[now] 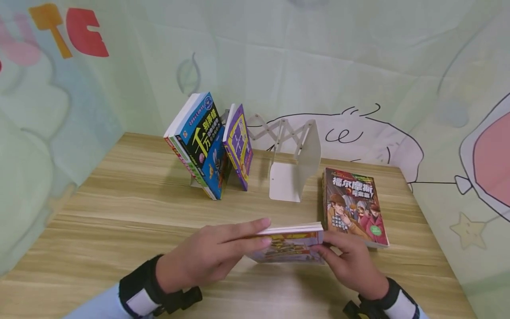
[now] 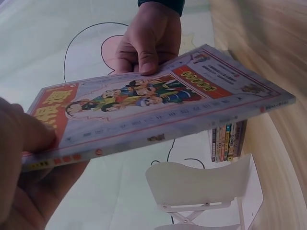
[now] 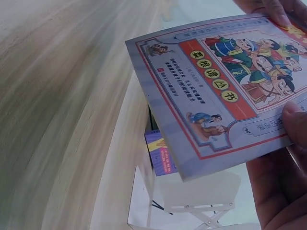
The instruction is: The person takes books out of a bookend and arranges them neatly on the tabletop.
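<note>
A thin, pale-lilac paperback book [image 1: 291, 248] with cartoon figures in old-style dress on its cover is held between both hands above the table. My left hand [image 1: 215, 248] grips one end, with thumb and fingers on opposite faces, as the left wrist view shows for the left hand [image 2: 29, 158]. At the other end, my right hand [image 1: 352, 263] pinches the edge; its thumb lies on the illustrated cover [image 3: 206, 96] in the right wrist view. Seen from the head, the book is tilted, its page edges upward.
A white expandable bookend [image 1: 284, 181] stands at the back of the wooden table [image 1: 131, 208]. Several books [image 1: 203, 146] lean at its left part, with a purple book [image 1: 239, 148] beside them. To the right lies a stack topped by a dark-red comic-style book [image 1: 354, 208].
</note>
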Available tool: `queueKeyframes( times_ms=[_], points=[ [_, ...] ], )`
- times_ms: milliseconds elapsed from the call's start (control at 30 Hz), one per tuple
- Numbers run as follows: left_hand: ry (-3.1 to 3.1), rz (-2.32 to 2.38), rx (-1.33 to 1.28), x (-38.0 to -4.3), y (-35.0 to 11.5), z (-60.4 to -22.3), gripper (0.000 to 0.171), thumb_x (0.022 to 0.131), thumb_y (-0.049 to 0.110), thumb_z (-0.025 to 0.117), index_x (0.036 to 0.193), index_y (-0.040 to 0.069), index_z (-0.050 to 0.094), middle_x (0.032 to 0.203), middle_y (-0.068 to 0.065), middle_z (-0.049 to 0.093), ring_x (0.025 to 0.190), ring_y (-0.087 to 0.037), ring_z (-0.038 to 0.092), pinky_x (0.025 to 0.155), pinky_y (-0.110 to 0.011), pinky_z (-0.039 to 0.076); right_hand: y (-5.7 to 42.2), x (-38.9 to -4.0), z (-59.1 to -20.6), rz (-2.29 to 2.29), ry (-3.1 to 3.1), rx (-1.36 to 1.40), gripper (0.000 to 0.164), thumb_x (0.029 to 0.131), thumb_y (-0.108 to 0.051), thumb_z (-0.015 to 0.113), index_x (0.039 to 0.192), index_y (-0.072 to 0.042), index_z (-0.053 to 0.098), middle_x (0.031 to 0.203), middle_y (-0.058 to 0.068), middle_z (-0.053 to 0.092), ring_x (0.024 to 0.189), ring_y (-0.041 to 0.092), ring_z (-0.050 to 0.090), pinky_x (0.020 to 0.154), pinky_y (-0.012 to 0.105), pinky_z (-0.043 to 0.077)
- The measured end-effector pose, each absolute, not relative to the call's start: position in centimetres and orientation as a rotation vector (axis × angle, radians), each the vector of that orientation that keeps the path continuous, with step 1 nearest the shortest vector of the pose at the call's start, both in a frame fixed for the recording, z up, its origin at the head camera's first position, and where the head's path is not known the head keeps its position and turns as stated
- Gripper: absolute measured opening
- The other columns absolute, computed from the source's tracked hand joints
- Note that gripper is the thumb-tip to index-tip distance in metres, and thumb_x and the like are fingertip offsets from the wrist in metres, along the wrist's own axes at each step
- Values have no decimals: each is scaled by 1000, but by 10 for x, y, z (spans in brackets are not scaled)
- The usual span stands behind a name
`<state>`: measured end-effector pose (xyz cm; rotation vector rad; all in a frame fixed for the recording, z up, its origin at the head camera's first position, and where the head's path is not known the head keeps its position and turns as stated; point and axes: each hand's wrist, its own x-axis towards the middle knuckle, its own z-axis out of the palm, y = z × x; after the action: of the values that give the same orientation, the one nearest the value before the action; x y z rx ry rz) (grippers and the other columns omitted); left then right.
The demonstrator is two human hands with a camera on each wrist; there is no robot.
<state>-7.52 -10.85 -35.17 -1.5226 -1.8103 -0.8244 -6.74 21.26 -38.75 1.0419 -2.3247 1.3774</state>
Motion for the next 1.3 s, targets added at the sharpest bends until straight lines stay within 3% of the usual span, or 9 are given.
queueKeyframes(
  times_ms=[167,333,533,733,867,1000,1300],
  points=[
    [-1926,-901,-1386,-76,-111,-353,34,104,14,51,137,8,58,144,-15,57,106,-24,72,80,-24,59,218,-68,-387,1442,-2298,990,41,79,20,69,113,-2,73,105,10,76,92,8,72,68,23,60],
    [-2047,-953,-1241,-78,-115,-355,43,105,22,49,146,7,48,145,-13,56,102,-19,73,79,-24,59,229,-72,-387,1494,-2285,822,34,81,21,67,109,4,73,103,-3,76,86,6,73,66,22,59],
    [-2166,-907,-1145,-82,-120,-362,49,106,30,46,149,6,46,151,-9,50,120,-19,65,88,-29,58,245,-77,-376,1511,-2327,440,26,86,15,65,112,12,68,101,-17,74,82,3,73,67,19,58],
    [-2236,-885,-1094,-84,-122,-369,50,105,33,46,149,10,47,154,-6,48,134,-19,54,94,-33,55,267,-82,-366,1462,-2416,70,34,97,-7,64,128,5,63,103,-23,71,84,1,71,68,19,58],
    [-2262,-886,-1087,-85,-123,-372,50,105,33,47,149,9,48,154,-6,47,134,-20,54,93,-33,56,283,-87,-364,1559,-2386,-94,43,99,-19,62,137,0,58,104,-21,71,82,3,71,65,20,59],
    [-2278,-895,-1085,-85,-123,-373,49,105,32,49,148,9,49,154,-6,47,134,-21,54,97,-32,54,299,-95,-362,1674,-2321,-178,48,99,-21,62,140,3,54,101,-13,72,80,5,71,66,18,58],
    [-2343,-899,-1055,-84,-122,-374,47,102,27,55,147,15,51,153,-5,48,133,-20,54,104,-32,49,331,-110,-369,1853,-2312,-309,63,99,-28,61,149,4,41,105,-11,68,85,2,69,71,17,58]
  ],
)
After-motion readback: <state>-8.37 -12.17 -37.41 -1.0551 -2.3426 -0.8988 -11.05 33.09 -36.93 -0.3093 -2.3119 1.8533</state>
